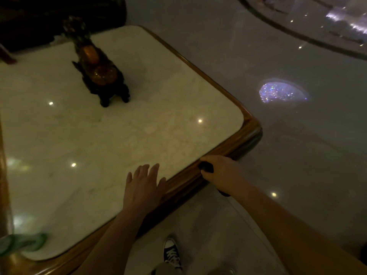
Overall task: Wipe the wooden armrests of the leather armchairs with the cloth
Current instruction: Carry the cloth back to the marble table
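My right hand (220, 171) is closed around a dark cloth (206, 168) and presses it on the wooden rim (249, 126) of a marble-topped table, near its front right corner. My left hand (144, 185) lies flat on the marble top (119, 135) with fingers spread, just left of the rim. Most of the cloth is hidden inside the fist; a dark bit shows below my wrist. A dark armchair (59, 14) stands at the far left behind the table, and its armrests are hard to make out in the dim light.
A dark carved ornament with amber parts (99, 74) stands on the marble toward the back. A greenish object (21, 244) sits at the table's near left edge. Polished floor (297, 145) with light reflections lies to the right. My shoe (171, 253) is below the table edge.
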`<move>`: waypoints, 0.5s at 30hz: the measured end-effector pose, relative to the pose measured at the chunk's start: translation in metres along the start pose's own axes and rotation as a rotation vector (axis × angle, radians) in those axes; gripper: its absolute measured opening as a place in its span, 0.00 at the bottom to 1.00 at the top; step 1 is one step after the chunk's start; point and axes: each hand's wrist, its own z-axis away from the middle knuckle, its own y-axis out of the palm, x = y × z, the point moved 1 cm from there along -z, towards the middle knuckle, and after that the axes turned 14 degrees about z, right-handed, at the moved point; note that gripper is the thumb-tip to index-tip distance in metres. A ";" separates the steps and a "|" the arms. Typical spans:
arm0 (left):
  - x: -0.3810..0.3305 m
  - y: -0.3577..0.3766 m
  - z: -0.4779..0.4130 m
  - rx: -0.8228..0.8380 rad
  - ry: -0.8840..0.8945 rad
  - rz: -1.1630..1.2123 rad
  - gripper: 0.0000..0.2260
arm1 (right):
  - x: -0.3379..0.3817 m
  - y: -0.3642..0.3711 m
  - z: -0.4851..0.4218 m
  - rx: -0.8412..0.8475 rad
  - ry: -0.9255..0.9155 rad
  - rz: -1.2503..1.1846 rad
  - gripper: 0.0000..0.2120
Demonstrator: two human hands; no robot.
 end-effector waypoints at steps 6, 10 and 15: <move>0.034 -0.008 -0.032 -0.008 -0.047 0.013 0.26 | 0.032 0.014 -0.053 0.040 -0.059 0.019 0.23; 0.044 0.003 -0.056 0.009 -0.110 0.032 0.26 | 0.031 0.026 -0.092 0.065 -0.081 0.056 0.23; 0.054 0.029 -0.092 0.020 -0.220 0.048 0.27 | 0.020 0.051 -0.160 0.118 -0.147 0.095 0.22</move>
